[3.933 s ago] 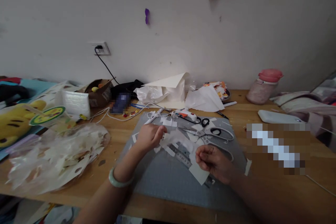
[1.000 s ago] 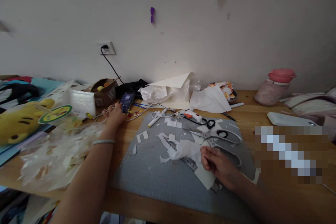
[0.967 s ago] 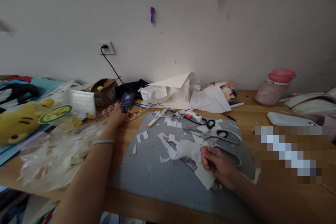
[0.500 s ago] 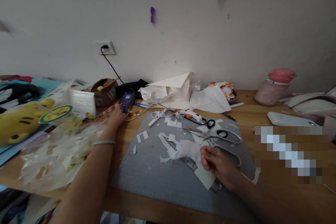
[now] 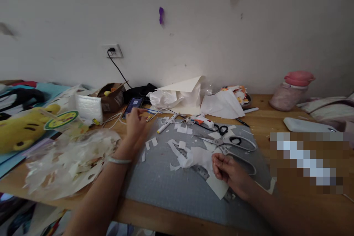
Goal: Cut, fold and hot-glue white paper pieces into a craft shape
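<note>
My left hand (image 5: pixel 135 122) is raised by the left edge of the grey cutting mat (image 5: pixel 166 191), just in front of a phone (image 5: pixel 133 106). Its fingers look curled in, and whatever they may hold is hidden. My right hand (image 5: pixel 225 169) is closed above the mat, fingers and thumb pressed together; I cannot make out anything in them. Beside it lie large grey-handled scissors (image 5: pixel 250 143), smaller black-handled scissors (image 5: pixel 222 130), crumpled white paper (image 5: pixel 197 156), a metal ruler (image 5: pixel 201 171) and a white paper piece (image 5: pixel 218 187). White paper scraps (image 5: pixel 151 143) are scattered about.
A glue gun (image 5: pixel 204 121) and a white pen (image 5: pixel 167 123) lie at the mat's back. To the left are a plastic bag (image 5: pixel 58 169), a lidded cup (image 5: pixel 62 121) and a yellow plush toy (image 5: pixel 24 129). A pink bottle (image 5: pixel 290 92) stands right, behind a pale phone-like object (image 5: pixel 306 124).
My left hand has drawn back from beside the phone and moved right, its fingers now more curled. The right hand stays closed in nearly the same spot.
</note>
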### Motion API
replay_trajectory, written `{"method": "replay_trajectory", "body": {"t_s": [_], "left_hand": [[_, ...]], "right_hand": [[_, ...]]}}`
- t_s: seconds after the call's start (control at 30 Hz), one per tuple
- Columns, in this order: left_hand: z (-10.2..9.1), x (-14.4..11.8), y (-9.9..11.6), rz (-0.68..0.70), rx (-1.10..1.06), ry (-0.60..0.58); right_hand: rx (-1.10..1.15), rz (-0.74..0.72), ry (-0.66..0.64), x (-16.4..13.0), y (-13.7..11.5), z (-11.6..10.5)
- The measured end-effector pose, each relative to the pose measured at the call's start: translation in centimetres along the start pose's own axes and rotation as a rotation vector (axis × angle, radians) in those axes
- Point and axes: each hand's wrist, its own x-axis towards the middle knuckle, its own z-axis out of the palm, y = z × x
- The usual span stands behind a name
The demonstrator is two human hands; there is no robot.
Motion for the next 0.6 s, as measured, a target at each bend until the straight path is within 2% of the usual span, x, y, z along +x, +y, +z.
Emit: {"method": "replay_trajectory", "body": {"t_s": [0.07, 0.1, 0.2, 0.27, 0.4, 0.5, 0.6], "left_hand": [[-0.9, -1.7, 3.3, 0.086, -0.17, -0.082], [-1.4, -2.8, 4.9, 0.168, -0.214, -0.167], [-2.8, -6.4, 8.9, 0.398, -0.163, -0.467], [-3.2, -8.6, 10.4, 0.436, -0.067, -0.597], [-3.1, -10.7, 10.7, 0.427, -0.012, -0.711], [-2.8, -10.8, 10.1, 0.523, -0.03, -0.79], [-2.8, -10.8, 9.8, 0.627, -0.153, -0.873]], "right_hand": [[0.026, 0.007, 0.0, 0.1, 0.0, -0.1], [0.036, 0.006, -0.002, 0.1, 0.0, -0.2], [0.036, 0.003, -0.004, 0.0, -0.1, -0.3], [0.026, 0.006, 0.008, -0.1, -0.2, -0.3], [0.021, 0.013, 0.026, -0.1, -0.4, -0.2], [0.02, 0.008, 0.025, 0.1, -0.2, -0.2], [0.002, -0.003, 0.021, 0.2, 0.0, -0.3]]}}
